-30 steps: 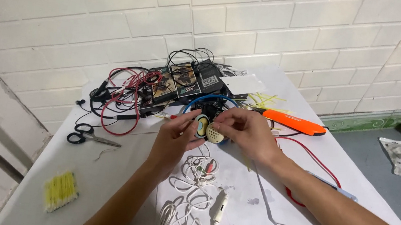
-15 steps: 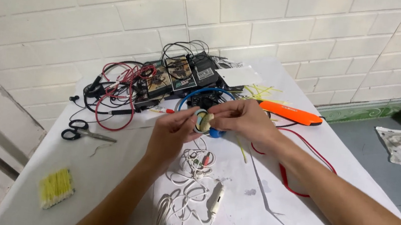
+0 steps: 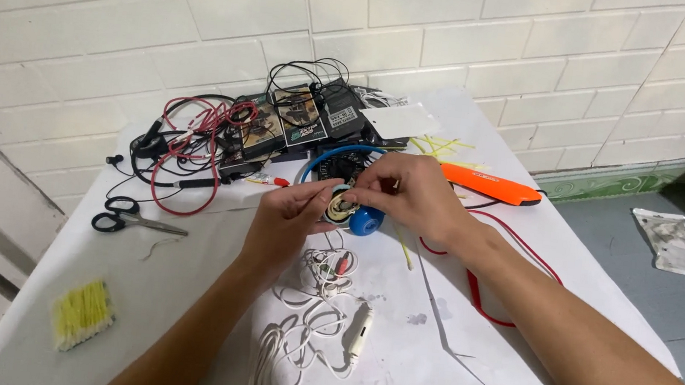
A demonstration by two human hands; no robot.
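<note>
Head view: both hands pinch a small round earpiece of the blue headphones above the white worktop; left hand steadies, right hand works its fingertips closed on it. It looks light and fragile, best held by the rim. White cable lies below, scissors well left.

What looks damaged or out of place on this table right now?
The blue headphones are partly dismantled: the left hand and right hand hold a bared round speaker part. A crumpled plastic bag lies on the floor.
</note>
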